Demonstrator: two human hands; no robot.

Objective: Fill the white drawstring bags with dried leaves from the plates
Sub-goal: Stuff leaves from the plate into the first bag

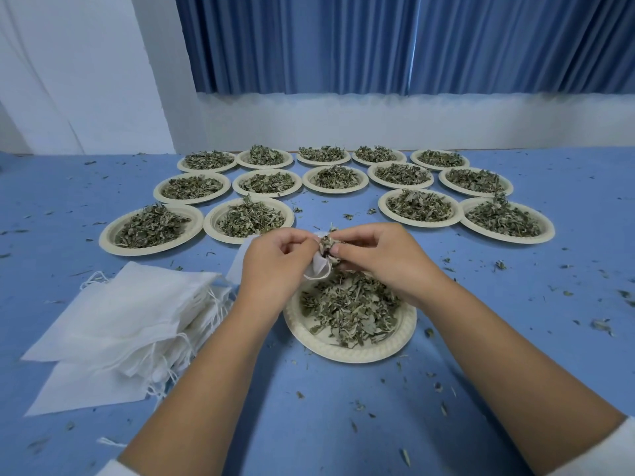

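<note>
Both hands are raised together over the near plate (347, 353), which lies on the blue table (498, 345) and holds a loose heap of dried leaves (350, 307). The left hand (275, 261) grips the mouth of one white drawstring bag (319, 268), fingers curled round the fabric. The right hand (376, 257) pinches a clump of leaves (326, 242) between thumb and fingertips at the bag's opening, touching it. How full the bag is cannot be told. A stack of flat white bags (117, 314) lies on the table just left of the near plate. Fourteen further plates (109, 239) of leaves stand in three rows beyond the hands. Leaf fragments are scattered across the table.
</note>
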